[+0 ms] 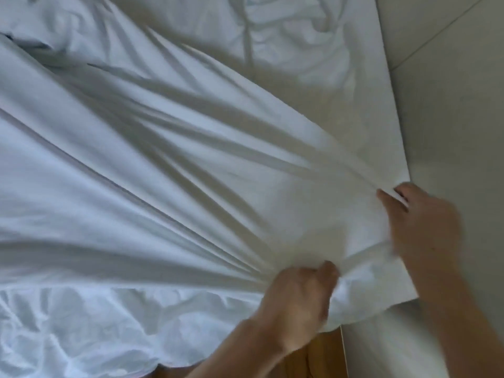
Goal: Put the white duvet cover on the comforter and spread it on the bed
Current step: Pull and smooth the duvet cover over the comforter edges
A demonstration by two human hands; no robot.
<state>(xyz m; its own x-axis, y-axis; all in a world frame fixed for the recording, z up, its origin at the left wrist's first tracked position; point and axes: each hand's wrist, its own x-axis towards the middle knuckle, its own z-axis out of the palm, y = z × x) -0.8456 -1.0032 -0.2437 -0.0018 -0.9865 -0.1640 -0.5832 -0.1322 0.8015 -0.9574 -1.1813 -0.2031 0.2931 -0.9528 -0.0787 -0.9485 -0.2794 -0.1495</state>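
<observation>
Left hand point(300, 293) at bottom centre, fingers curled tight round a gathered bunch of white duvet cover point(136, 186), thumb on top. Right hand point(420, 225) just beside, farther right, pinching the cover's corner near the bed edge; fingertips point(384, 196) partly tucked under fabric, motion-blurred. Between both hands, fabric bunched and raised. From the grips outward, long taut folds fanning up and left across the whole bed point(381, 105). Comforter not separately distinguishable; crumpled white bedding point(68, 328) below the cover's lower edge, cannot tell whether comforter or sheet. More rumpled white fabric at top centre. Strip of wooden surface point(321, 356) under the left forearm. Pale tiled floor point(450, 77) along the right side.
</observation>
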